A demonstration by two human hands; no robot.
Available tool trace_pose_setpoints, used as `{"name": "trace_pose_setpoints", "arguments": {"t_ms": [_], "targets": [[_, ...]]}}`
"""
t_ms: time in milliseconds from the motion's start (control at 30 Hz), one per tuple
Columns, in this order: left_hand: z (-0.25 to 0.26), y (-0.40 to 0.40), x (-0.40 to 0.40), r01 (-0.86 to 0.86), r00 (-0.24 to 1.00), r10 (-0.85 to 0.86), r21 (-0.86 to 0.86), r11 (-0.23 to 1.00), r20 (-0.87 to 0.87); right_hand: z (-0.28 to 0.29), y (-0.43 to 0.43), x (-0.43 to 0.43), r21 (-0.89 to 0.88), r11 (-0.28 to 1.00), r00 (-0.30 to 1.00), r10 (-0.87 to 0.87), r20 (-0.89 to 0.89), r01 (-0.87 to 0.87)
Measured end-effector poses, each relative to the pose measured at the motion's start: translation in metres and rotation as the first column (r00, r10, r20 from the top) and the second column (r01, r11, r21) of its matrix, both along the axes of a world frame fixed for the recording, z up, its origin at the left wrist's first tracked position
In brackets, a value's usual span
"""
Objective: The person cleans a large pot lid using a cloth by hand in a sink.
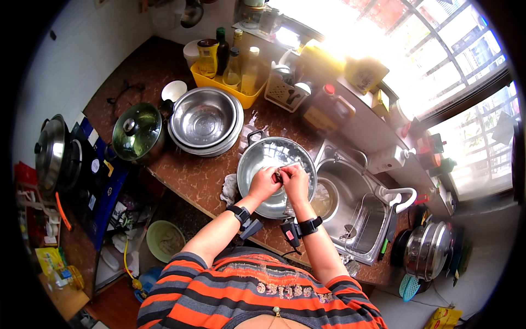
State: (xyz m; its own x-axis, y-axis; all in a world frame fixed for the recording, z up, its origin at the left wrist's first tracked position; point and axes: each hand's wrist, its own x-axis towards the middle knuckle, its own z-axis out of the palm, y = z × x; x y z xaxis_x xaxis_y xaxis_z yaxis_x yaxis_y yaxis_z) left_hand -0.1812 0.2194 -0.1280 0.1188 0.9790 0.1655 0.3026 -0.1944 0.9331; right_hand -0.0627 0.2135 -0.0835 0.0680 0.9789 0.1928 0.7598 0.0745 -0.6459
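Both hands meet above a large metal pan with a dark side handle, which stands on the brown counter. Between their fingertips is a small dark, brownish item, too small to identify. My left hand grips it from the left side, and my right hand pinches it from the right. Each wrist wears a black strap with a device. A crumpled grey cloth lies against the pan's left side. To the right, a round basin with cloudy water sits in the steel sink.
Stacked metal bowls, a glass-lidded pot and a yellow bottle tray stand behind and left. A jug with a red cap is near the sink. The white faucet and a wire rack are at the right.
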Motion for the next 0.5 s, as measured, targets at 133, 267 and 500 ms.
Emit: {"name": "trace_pose_setpoints", "arguments": {"t_ms": [133,267,500], "targets": [[-0.007,-0.002,0.000,-0.015,1.000,0.015,-0.009,1.000,0.016,0.001,-0.009,0.000,0.051,0.998,0.997,0.035,0.067,-0.038],[0.001,-0.001,-0.001,0.003,1.000,-0.003,-0.015,1.000,-0.013,-0.004,0.003,0.005,0.058,0.998,0.997,-0.025,0.070,0.021],[0.002,-0.001,0.000,-0.008,1.000,0.008,0.018,1.000,-0.004,-0.002,0.004,0.000,0.078,0.997,0.989,-0.034,0.146,0.022]]}}
